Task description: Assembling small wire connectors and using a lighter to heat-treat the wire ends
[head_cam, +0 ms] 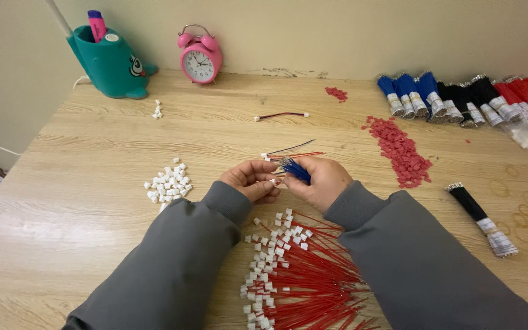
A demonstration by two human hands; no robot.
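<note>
My left hand (249, 180) pinches a small white connector (272, 181) at the end of a red wire, fingers curled. My right hand (322, 181) is closed around a bunch of short blue wires (294, 169), their metal tips pointing toward the left hand. The two hands meet over the middle of the wooden table (93, 201). Just below them lies a fan of red wires with white connectors (294, 275), partly hidden by my grey sleeves. A finished wire set (291, 151) lies just beyond my fingers.
A pile of white connectors (168, 181) lies left of my hands, a strip of red connectors (400, 150) to the right. Bundles of blue, black and red wires (465, 101) line the back right; one black bundle (481, 217) lies nearer. A pink alarm clock (200, 56) and teal pen holder (110, 61) stand at the wall.
</note>
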